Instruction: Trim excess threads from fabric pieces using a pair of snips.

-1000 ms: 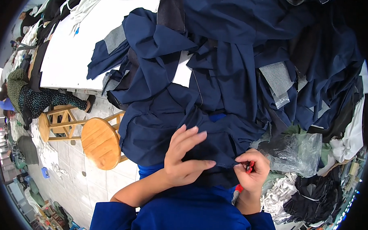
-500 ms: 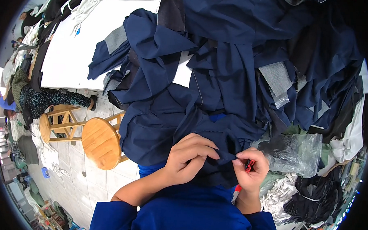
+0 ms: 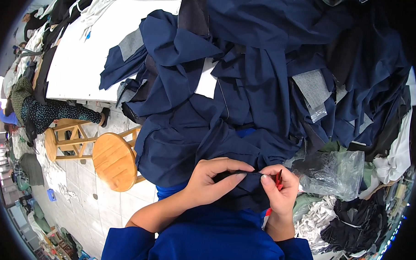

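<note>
So, left hand [image 3: 215,180] and right hand [image 3: 282,190] sit close together, both clamped on the navy cloth [image 3: 249,190], its edge bridging their fingertips.

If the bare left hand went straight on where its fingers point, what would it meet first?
Beyond the dark navy cloth pinched by the left hand, most likely the bare right hand, close by to the right; exact depth is hard to judge here.
</note>
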The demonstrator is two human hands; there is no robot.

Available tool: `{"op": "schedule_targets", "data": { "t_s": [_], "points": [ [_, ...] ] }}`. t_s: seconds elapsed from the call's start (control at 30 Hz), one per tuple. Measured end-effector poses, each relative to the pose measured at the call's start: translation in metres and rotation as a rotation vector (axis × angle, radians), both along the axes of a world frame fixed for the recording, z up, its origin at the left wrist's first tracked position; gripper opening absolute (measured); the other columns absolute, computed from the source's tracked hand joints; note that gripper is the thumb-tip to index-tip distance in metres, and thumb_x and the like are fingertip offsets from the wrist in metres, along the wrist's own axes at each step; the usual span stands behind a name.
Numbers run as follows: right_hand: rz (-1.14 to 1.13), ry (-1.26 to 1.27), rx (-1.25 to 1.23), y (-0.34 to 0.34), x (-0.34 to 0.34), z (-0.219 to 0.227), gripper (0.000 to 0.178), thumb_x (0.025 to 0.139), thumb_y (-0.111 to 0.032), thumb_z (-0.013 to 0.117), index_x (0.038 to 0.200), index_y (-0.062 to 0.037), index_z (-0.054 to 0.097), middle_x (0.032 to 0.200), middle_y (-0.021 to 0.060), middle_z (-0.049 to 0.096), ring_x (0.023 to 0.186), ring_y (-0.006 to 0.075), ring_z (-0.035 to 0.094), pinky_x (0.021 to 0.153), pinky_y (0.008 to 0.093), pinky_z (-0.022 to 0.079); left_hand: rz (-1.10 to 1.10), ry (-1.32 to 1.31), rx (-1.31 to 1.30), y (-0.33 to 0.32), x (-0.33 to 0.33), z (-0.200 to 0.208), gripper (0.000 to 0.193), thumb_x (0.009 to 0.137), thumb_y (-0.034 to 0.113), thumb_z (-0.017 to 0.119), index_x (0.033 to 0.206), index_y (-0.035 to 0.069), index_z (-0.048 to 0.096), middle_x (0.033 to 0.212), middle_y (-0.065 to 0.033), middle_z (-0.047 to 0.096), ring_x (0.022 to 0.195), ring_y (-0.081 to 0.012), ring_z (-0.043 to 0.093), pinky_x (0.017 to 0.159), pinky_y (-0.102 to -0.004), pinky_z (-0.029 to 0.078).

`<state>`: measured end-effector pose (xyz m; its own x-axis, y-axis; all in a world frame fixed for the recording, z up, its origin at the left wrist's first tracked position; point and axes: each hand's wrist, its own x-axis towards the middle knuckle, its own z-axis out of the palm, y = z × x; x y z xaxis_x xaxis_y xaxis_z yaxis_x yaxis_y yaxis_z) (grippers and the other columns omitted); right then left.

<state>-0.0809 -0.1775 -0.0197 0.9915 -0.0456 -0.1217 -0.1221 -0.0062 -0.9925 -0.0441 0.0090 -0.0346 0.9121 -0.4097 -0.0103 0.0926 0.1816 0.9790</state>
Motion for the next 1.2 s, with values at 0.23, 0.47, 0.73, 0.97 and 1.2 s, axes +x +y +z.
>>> {"op": "schedule_targets", "data": {
  "t_s": [0.23,0.47,0.73,0.97,1.2],
  "points": [
    [0.045,-0.051,-0.052,0.003,0.005,0.007,0.012,0.076,0.003,0.067,0.087,0.0023,0.063,0.060,-0.0027,0.053,0.052,-0.0002,0.041,0.047,0.0162,0.028,-0.031,0.005,0.013,0.002,0.003,0.004,0.022,0.082,-0.004,0.058,0.102,-0.002,0.066,0.089,-0.0103,0.067,0.076,-0.0121,0.061,0.068,-0.0191,0.044],
    [0.028,-0.410,-0.459,0.007,0.011,0.005,0.016,0.067,0.003,0.071,0.080,-0.0037,0.065,0.055,0.0013,0.053,0.044,0.0094,0.046,0.045,0.0220,0.033,-0.107,-0.123,-0.017,0.005,0.007,0.002,0.023,0.080,-0.006,0.056,0.100,-0.002,0.067,0.084,-0.0104,0.065,0.072,-0.0127,0.057,0.067,-0.0220,0.043],
    [0.041,-0.809,-0.591,0.002,0.006,-0.008,0.014,0.075,-0.007,0.070,0.088,-0.0072,0.066,0.055,-0.0007,0.050,0.043,0.0142,0.045,0.045,0.0256,0.034,-0.063,0.200,-0.096,-0.002,0.000,0.018,0.012,0.083,0.004,0.063,0.093,-0.002,0.066,0.080,-0.0056,0.062,0.068,-0.0088,0.054,0.063,-0.0198,0.040],
    [-0.015,-0.912,-0.602,-0.001,0.002,-0.013,0.016,0.076,-0.010,0.070,0.091,-0.0072,0.065,0.058,-0.0010,0.048,0.045,0.0139,0.045,0.045,0.0266,0.033,-0.192,0.034,0.061,0.002,0.006,0.025,0.010,0.081,0.010,0.067,0.088,0.004,0.068,0.068,-0.0011,0.058,0.055,-0.0082,0.041,0.051,-0.0227,0.032],
    [-0.045,-0.801,-0.482,0.000,0.002,-0.020,0.024,0.073,-0.012,0.074,0.090,-0.0027,0.060,0.059,0.0018,0.048,0.046,0.0140,0.044,0.046,0.0259,0.033,-0.130,-0.097,0.095,0.002,0.007,0.024,0.011,0.079,0.010,0.069,0.088,0.004,0.069,0.069,-0.0017,0.060,0.057,-0.0111,0.044,0.055,-0.0247,0.035]
  ]
}}
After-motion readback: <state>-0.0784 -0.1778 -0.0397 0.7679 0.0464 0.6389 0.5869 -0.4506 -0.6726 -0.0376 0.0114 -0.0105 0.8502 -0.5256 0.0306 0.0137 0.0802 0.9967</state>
